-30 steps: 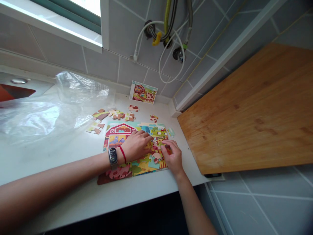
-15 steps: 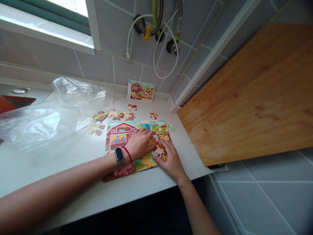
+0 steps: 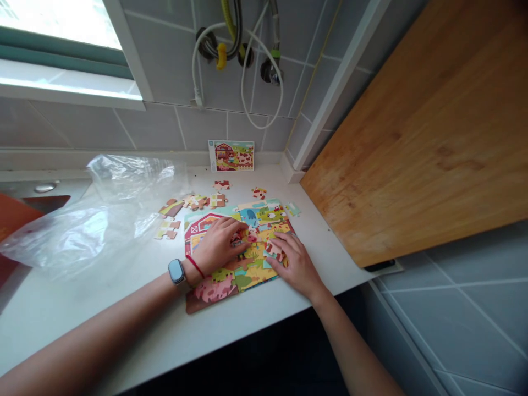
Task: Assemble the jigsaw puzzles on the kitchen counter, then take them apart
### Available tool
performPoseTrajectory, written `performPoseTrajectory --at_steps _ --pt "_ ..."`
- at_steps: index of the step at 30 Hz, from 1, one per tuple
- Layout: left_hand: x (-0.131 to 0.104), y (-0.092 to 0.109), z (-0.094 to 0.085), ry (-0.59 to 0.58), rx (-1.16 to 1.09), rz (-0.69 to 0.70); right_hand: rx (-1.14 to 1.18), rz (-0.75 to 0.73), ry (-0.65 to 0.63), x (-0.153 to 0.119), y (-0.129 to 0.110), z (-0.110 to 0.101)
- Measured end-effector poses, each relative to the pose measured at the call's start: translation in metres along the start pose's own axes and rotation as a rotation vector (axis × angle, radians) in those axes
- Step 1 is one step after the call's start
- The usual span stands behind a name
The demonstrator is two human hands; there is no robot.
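A colourful farm puzzle (image 3: 223, 283) lies on the white counter, with a red barn at its left and animals on it. My left hand (image 3: 218, 245) rests over its middle, fingers bent towards the right; what is under the fingertips is partly hidden. On the puzzle's right side my right hand (image 3: 297, 264) has thumb and fingers around a pink and brown puzzle piece (image 3: 274, 250). Loose pieces lie behind the puzzle, among them a brown and white piece (image 3: 259, 193), a pale green piece (image 3: 292, 209) and a red and pink piece (image 3: 221, 185).
A picture card (image 3: 231, 155) leans on the back wall. Clear plastic bags (image 3: 78, 220) cover the counter's left part, beside a sink. A large wooden board (image 3: 429, 143) stands at the right. Hoses and a white cable (image 3: 243, 93) hang on the wall.
The view has shifted. My left hand has moved left over the puzzle, away from my right hand, uncovering more of the middle. My right hand stays at the pink and brown piece.
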State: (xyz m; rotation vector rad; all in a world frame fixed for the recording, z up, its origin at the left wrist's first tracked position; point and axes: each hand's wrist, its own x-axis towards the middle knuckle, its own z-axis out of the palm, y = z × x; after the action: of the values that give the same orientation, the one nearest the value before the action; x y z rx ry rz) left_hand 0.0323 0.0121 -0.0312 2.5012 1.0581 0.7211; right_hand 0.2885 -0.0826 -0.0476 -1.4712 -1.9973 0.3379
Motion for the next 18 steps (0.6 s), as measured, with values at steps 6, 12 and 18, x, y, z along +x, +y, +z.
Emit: performPoseTrajectory --at_steps 6,12,18 --pt "0.0019 0.001 0.0053 -0.025 0.04 -0.023 0.012 -0.044 -0.018 -0.001 -0.0005 -0.0046" --pt "0.0056 0.0049 0.0036 -0.041 0.033 0.003 0.019 -0.078 -0.025 -0.0013 -0.0011 -0.0064" --pt "0.0029 0.0003 0.002 -0.035 0.016 0.103 0.007 -0.12 -0.024 -0.0001 -0.0001 -0.0052"
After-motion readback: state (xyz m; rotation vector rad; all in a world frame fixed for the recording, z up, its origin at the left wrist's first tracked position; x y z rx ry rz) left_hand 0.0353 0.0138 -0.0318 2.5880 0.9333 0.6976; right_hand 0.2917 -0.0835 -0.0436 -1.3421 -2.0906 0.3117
